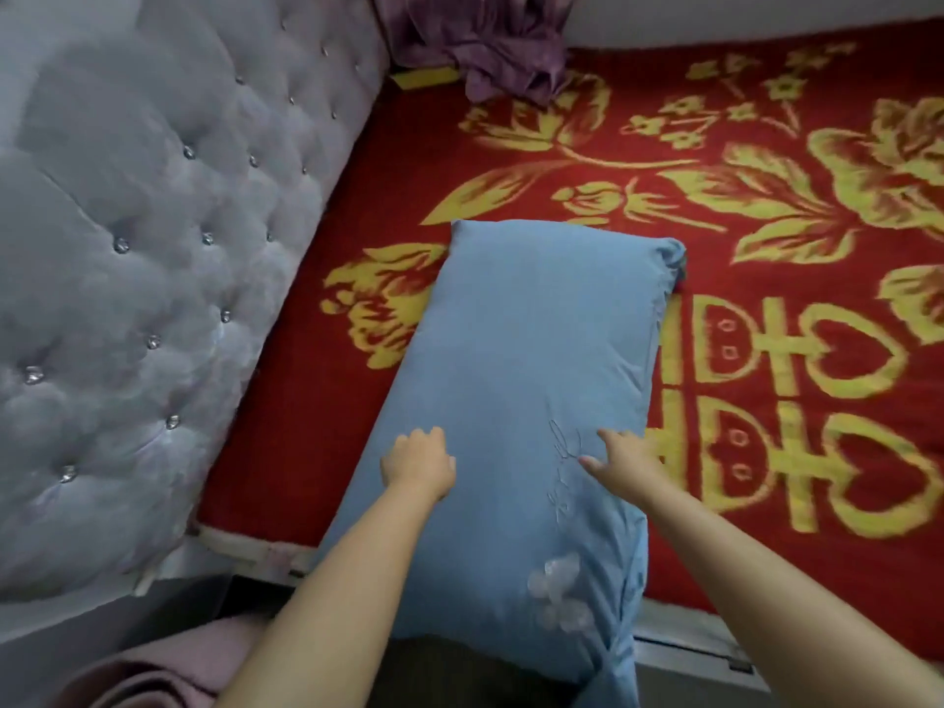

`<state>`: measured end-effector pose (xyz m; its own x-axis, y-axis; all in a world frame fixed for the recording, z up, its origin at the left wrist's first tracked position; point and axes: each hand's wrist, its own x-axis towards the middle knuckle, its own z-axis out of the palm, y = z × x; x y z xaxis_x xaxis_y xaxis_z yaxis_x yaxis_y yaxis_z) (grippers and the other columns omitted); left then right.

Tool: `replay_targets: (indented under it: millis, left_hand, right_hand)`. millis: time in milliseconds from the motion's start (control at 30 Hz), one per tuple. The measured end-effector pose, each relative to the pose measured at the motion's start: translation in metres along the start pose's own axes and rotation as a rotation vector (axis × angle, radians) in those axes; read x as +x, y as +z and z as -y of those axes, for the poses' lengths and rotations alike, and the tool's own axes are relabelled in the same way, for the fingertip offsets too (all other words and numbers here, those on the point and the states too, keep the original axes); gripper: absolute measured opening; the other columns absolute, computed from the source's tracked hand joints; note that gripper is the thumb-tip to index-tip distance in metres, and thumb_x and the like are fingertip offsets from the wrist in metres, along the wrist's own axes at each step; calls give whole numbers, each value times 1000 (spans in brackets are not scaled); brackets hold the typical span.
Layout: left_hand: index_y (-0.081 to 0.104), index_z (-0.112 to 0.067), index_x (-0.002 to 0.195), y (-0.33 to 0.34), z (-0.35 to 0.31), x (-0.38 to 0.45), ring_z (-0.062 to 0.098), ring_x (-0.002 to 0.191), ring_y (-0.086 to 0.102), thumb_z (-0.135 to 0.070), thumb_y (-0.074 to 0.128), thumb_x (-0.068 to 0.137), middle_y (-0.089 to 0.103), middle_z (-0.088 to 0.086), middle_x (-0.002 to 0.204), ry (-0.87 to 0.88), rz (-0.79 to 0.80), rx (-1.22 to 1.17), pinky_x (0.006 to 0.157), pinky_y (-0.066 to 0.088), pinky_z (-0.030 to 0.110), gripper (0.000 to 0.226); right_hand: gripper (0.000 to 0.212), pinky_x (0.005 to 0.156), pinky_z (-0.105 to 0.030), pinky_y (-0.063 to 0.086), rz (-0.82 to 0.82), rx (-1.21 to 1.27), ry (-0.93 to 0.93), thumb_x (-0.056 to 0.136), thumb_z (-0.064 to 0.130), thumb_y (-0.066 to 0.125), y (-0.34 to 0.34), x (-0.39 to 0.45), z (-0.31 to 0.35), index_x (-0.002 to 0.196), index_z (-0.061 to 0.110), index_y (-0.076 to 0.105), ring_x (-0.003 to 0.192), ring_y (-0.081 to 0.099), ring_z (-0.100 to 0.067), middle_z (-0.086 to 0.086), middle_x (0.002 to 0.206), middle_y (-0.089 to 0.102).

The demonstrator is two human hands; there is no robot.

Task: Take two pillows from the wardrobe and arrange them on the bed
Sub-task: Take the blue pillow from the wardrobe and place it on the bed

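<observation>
Both hands, left (418, 462) curled, right (620, 459) spread, press the blue pillow (531, 360) beneath them.

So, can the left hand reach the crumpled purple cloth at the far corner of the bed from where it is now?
Probably not without leaning in. The left hand rests on the long blue pillow, and the crumpled purple cloth lies well beyond the pillow's far end; nothing blocks the way.

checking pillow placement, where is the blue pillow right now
In the head view the blue pillow lies low and centre on the red blanket, overhanging its near edge, right of the grey headboard, both hands on it.
</observation>
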<state>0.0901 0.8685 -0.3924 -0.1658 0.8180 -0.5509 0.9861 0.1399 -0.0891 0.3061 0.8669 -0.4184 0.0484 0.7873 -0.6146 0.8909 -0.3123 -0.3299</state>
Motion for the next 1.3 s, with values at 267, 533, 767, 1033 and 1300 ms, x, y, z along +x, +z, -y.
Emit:
replay_targets:
  millis: [267,533,767,1033,1300]
  left_hand:
    - [20,5,143,47,47,130,31,139,28,-51,77,68,27,20,151,-256,223,-379,114,28,36,110]
    - [63,-4,106,76,59,179,32,105,62,-46,48,93,66,13,114,151,112,62,79,51,36,47]
    - [58,5,105,51,74,157,40,104,59,-29,36,101,62,24,115,-26,-40,-376,81,48,43,41]
    - [57,12,101,-70,94,171,42,102,57,-24,33,102,62,31,111,-57,-326,-681,80,44,42,43]
    - [59,19,89,-193,110,200,47,95,58,-19,40,101,63,39,101,-74,-657,-927,70,39,41,44]
  right_hand:
    - [117,114,-49,20,-26,345,406,62,44,81,83,85,9,144,10,4,140,12,-38,-27,151,12]
    - [38,84,-49,41,-328,35,441,93,27,49,131,98,32,99,-10,52,105,52,-42,-32,108,57]
    - [42,75,-46,28,-815,441,521,88,21,37,94,74,97,83,-18,52,93,56,-48,-42,97,58]
    - [38,67,-39,26,-1160,564,280,92,14,45,-16,63,180,65,-11,55,81,58,-44,-39,82,62]
    - [61,55,-20,13,-1259,779,107,92,7,51,-118,103,243,47,27,16,61,35,-21,9,47,26]
